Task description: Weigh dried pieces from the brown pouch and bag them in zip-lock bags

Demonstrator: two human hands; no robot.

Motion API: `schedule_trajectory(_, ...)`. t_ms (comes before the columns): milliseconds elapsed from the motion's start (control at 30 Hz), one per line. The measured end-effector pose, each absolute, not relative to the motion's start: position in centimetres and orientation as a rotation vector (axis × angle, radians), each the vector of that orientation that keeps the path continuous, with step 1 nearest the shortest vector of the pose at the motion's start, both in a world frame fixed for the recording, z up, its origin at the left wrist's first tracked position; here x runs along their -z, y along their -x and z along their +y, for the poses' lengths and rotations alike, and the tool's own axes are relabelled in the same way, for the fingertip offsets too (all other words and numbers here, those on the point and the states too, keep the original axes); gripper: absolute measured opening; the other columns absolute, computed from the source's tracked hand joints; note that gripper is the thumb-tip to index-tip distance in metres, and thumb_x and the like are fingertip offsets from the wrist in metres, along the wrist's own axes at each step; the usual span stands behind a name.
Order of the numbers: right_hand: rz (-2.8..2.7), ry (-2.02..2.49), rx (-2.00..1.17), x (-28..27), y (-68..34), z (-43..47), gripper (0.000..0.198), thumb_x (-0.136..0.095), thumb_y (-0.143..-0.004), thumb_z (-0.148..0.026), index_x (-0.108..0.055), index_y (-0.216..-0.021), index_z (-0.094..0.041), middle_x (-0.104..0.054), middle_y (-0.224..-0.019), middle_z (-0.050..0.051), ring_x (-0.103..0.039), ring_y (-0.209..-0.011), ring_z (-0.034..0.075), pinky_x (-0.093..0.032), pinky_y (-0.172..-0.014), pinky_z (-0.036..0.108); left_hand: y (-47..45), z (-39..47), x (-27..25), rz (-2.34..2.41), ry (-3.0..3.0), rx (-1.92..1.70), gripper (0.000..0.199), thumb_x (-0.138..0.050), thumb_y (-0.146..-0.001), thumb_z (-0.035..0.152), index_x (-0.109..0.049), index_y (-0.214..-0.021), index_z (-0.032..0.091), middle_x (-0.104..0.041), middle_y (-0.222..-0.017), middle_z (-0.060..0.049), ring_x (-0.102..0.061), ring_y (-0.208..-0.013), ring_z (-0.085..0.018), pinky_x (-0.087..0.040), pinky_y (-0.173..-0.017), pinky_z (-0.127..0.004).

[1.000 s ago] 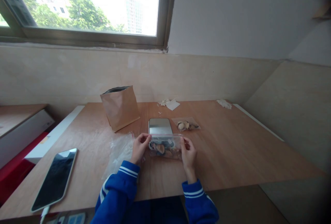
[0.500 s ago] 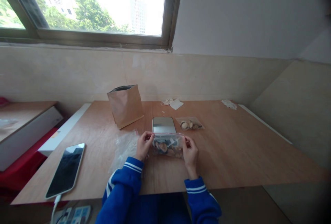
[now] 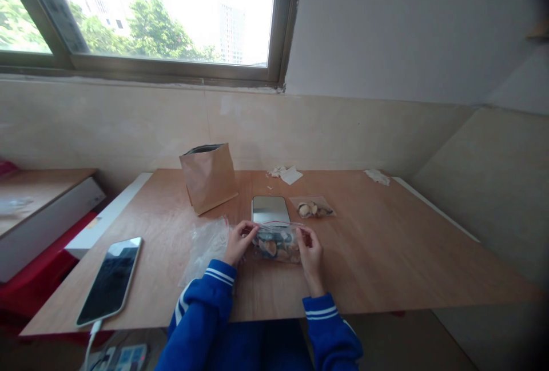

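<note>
A clear zip bag (image 3: 277,248) with brownish dried pieces, which look like dried mushrooms, is held upright between my hands. My left hand (image 3: 239,243) pinches its upper left corner, and my right hand (image 3: 310,251) grips the upper right side. The red zip line along the top bows upward a little. Just behind the bag lies a flat silver-topped scale (image 3: 270,210), its near edge partly hidden. Right of the scale rests a second clear bag (image 3: 314,207) with a few similar pieces. Loose empty plastic bags (image 3: 206,248) lie beside my left hand.
An open brown paper bag (image 3: 210,179) stands at the back left. A phone (image 3: 110,281) with a white charging cable (image 3: 91,341) lies at the left front. White scraps (image 3: 290,175) sit by the wall, with another crumpled piece (image 3: 377,176) at the back right.
My right hand has moved slightly left, towards my left hand, and the bag's top edge now bows instead of being stretched straight. The view has shifted slightly.
</note>
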State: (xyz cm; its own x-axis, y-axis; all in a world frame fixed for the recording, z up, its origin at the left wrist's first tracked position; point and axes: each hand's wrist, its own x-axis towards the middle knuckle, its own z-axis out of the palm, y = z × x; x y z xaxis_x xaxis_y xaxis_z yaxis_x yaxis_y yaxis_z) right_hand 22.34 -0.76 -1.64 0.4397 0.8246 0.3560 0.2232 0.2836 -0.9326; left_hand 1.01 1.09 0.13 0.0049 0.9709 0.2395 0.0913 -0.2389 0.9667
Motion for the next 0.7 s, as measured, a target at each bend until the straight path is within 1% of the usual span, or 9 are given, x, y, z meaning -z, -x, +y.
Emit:
schedule_trajectory(167,-0.999,1.271,-0.574,1.28,-22.22,-0.92,0.039,-0.065,-0.077,-0.051,-0.069,-0.090,-0.015,-0.072,-0.088,0.009,-0.064,-0.079,0.022,-0.050,-0.074,0.034,-1.02,1.05,-0.14,1.165,-1.460,-1.349,0.031,-0.064,-0.079,0.047,-0.067,-0.082,0.016,-0.068,-0.083,-0.005,-0.061,-0.076,-0.016,-0.047,-0.071,-0.027)
schedule_trajectory(333,-0.885,1.246,-0.688,1.49,-22.33,-0.61,0.042,-0.069,-0.072,-0.053,-0.070,-0.087,-0.014,-0.073,-0.088,0.011,-0.065,-0.082,0.023,-0.051,-0.075,0.035,-0.94,1.21,0.36,1.180,-1.486,-1.355,0.030,-0.062,-0.081,0.046,-0.064,-0.083,0.016,-0.065,-0.082,-0.004,-0.058,-0.073,-0.015,-0.046,-0.068,-0.025)
schedule_trajectory(533,-0.858,1.243,-0.708,1.97,-22.43,-0.44,0.039,-0.072,-0.071,-0.049,-0.072,-0.088,-0.014,-0.073,-0.091,0.011,-0.066,-0.086,0.024,-0.051,-0.079,0.038,-0.92,1.22,0.28,1.167,-1.508,-1.378,0.026,-0.060,-0.083,0.043,-0.062,-0.084,0.017,-0.064,-0.083,-0.004,-0.058,-0.074,-0.015,-0.046,-0.069,-0.026)
schedule_trajectory(700,-0.846,1.263,-0.696,1.67,-22.41,-0.64,0.038,-0.072,-0.071,-0.049,-0.072,-0.086,-0.014,-0.073,-0.089,0.010,-0.066,-0.083,0.025,-0.052,-0.077,0.037,-1.07,1.17,0.35,1.159,-1.521,-1.369,0.026,-0.060,-0.083,0.043,-0.061,-0.084,0.017,-0.064,-0.081,-0.004,-0.058,-0.075,-0.015,-0.046,-0.069,-0.026)
